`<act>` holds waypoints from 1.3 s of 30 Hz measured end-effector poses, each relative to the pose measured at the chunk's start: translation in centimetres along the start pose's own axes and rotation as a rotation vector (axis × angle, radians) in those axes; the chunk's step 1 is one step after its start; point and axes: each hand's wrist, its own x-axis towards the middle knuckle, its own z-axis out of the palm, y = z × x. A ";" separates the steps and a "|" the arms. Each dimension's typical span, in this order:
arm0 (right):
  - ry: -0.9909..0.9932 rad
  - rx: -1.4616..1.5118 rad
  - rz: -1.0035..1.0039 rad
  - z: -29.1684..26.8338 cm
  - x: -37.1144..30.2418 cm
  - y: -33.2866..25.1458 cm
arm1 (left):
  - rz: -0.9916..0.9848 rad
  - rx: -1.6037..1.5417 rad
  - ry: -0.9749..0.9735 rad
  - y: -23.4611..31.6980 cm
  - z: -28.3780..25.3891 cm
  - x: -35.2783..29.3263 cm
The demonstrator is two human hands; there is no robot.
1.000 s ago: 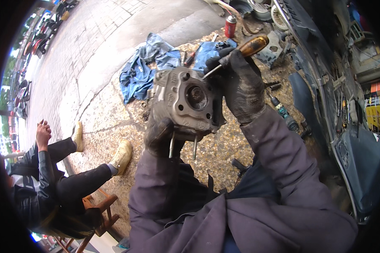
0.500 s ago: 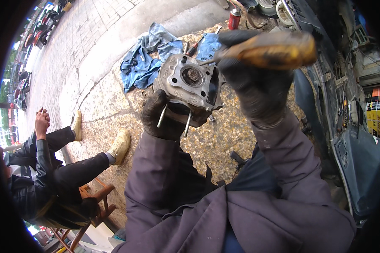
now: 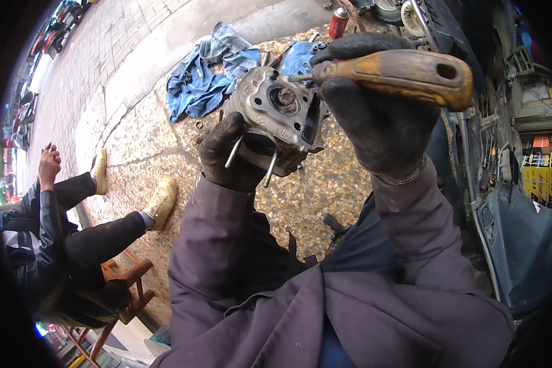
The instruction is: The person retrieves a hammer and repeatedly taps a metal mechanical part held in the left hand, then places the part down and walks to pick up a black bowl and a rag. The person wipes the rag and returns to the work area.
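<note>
Right hand (image 3: 389, 126) grips a screwdriver (image 3: 405, 75) crosswise, shaft toward the cylinder head (image 3: 257, 104) left hand (image 3: 228, 158) clasps; blue rags (image 3: 193, 98) beyond it.

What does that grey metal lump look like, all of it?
The grey metal lump looks cast and grimy, with a round, dirty hollow and holes in its upper face. Two slim metal rods jut from its near side. The left hand holds it tilted above the floor. I can't tell whether the screwdriver touches it.

Left grip (image 3: 228, 156) partly hidden behind engine casting (image 3: 275, 119).
</note>
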 end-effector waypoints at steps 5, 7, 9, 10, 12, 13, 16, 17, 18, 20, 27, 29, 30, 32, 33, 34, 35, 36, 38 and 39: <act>-0.240 -0.092 0.117 0.9 0.9 -0.3 | -0.009 -0.008 -0.056 0.3 0.0 0.4; -0.137 0.053 0.203 0.5 0.9 -0.8 | -0.006 0.008 -0.036 0.3 0.1 0.3; -0.011 0.222 0.146 0.3 0.7 -0.8 | 0.033 0.041 -0.007 0.2 0.2 0.2; -0.073 0.244 0.170 -0.1 0.4 -0.6 | 0.037 0.015 0.011 0.2 0.2 0.1; -0.273 0.000 0.100 1.1 -0.3 0.5 | 0.011 -0.099 -0.066 0.1 0.1 0.2; -0.274 -0.214 0.086 1.2 -0.6 1.0 | -0.005 -0.031 -0.029 0.2 0.1 0.4; -0.175 0.273 0.281 0.8 -1.4 1.7 | -0.067 -0.024 -0.023 0.4 -0.2 0.4; -0.234 0.069 0.148 0.5 -1.4 1.7 | -0.028 -0.031 0.000 0.4 -0.2 0.4; -0.217 0.112 0.151 0.2 -1.3 1.6 | 0.021 -0.037 0.010 0.3 -0.3 0.4; -0.162 0.128 0.197 -0.1 -0.8 1.2 | 0.007 -0.096 -0.026 0.2 -0.6 0.5; -0.206 -0.067 0.196 0.9 0.1 1.1 | -0.051 -0.194 -0.151 0.0 -1.5 0.6; -0.177 0.089 0.165 0.0 0.0 0.8 | -0.093 -0.207 -0.128 0.0 -1.6 0.4; -0.189 0.032 0.112 -0.8 -0.1 0.6 | -0.103 -0.183 -0.209 0.2 -1.6 0.5; -0.230 0.118 0.272 -1.9 -0.4 0.1 | -0.040 -0.199 -0.121 0.3 -1.3 0.3; -0.226 0.068 0.279 -2.3 -0.5 -0.3 | -0.039 -0.211 -0.171 0.3 -1.1 0.3; -0.220 0.036 0.167 -2.4 -0.4 -0.3 | -0.030 -0.223 -0.228 0.4 -0.9 0.5; -0.200 0.091 0.164 -2.3 -0.4 -0.8 | -0.086 -0.217 -0.238 0.5 -0.8 0.4; -0.181 0.146 0.160 -2.0 -0.2 -0.9 | -0.089 -0.265 -0.275 0.5 -0.6 0.5; -0.093 0.417 0.349 -1.1 0.0 -1.4 | -0.058 -0.303 -0.267 0.3 -0.4 0.5; -0.120 0.169 0.236 -0.3 -0.1 -1.2 | -0.040 -0.283 -0.226 0.2 -0.4 0.5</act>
